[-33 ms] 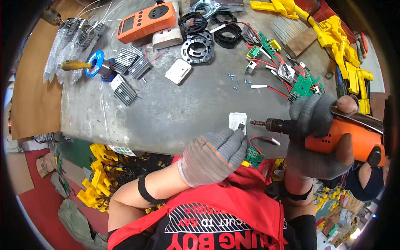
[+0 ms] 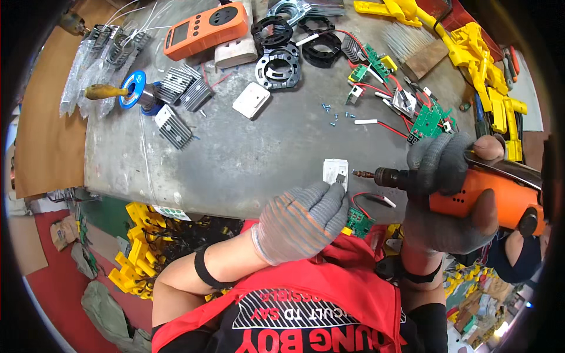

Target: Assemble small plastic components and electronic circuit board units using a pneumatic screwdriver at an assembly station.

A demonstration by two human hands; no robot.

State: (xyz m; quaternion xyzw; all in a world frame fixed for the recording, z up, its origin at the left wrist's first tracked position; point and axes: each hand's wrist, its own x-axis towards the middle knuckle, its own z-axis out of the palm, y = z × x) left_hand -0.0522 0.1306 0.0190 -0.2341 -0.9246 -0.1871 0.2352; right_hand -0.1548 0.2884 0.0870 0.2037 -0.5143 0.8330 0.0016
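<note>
My left hand (image 2: 305, 222), in a grey knitted glove, pinches the lower end of a small pale rectangular plate (image 2: 335, 167). A small black component (image 2: 341, 178) lies against the plate by the fingertips. My gloved right hand (image 2: 441, 170) is wrapped round an orange power screwdriver (image 2: 462, 200). Its bit points left, with the tip just right of the plate and seemingly a little apart from it. Beside my left fingers, a green circuit board (image 2: 360, 221) with red and black wires sits at the bench's near edge.
Loose screws (image 2: 331, 113) lie on the grey bench (image 2: 235, 159). Wired circuit boards (image 2: 429, 120) are at right, yellow plastic parts (image 2: 479, 53) beyond. Finned heat sinks (image 2: 175, 126), a solder spool (image 2: 134, 91), a white square piece (image 2: 252, 100) and an orange meter (image 2: 206, 30) stand left.
</note>
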